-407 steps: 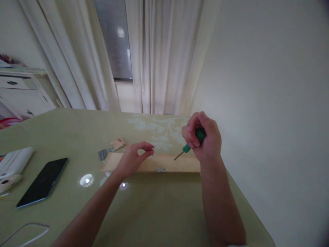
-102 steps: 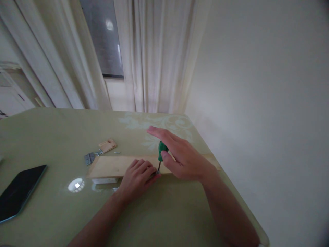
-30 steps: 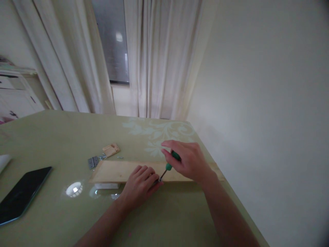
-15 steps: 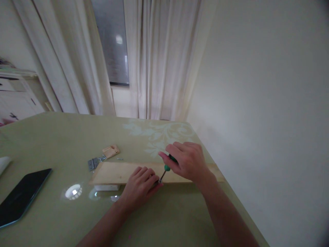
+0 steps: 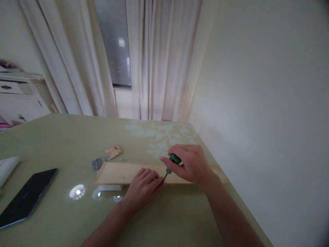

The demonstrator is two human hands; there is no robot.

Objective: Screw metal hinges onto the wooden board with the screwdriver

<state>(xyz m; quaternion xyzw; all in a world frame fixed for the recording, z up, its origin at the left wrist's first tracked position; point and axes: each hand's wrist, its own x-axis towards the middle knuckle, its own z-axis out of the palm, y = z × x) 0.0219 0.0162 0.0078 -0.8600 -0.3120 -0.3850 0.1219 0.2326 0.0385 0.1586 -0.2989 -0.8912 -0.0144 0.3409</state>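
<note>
Right hand [image 5: 191, 166] gripping green screwdriver [image 5: 172, 162], tip at near edge of wooden board [image 5: 120, 172], left hand [image 5: 144, 187] pressed flat there, fingers together, phone [image 5: 27, 197] on bench [image 5: 77, 137].

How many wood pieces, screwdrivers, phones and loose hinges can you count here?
Wood pieces: 2, the long board and the small piece
Screwdrivers: 1, the green screwdriver
Phones: 1, the dark phone
Loose hinges: 1, the metal hinge
Total: 5

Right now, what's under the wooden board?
A white block sits under the wooden board at its left end, on the table. The rest of its underside is hidden, and the left hand covers the near edge where the screwdriver points.
</note>
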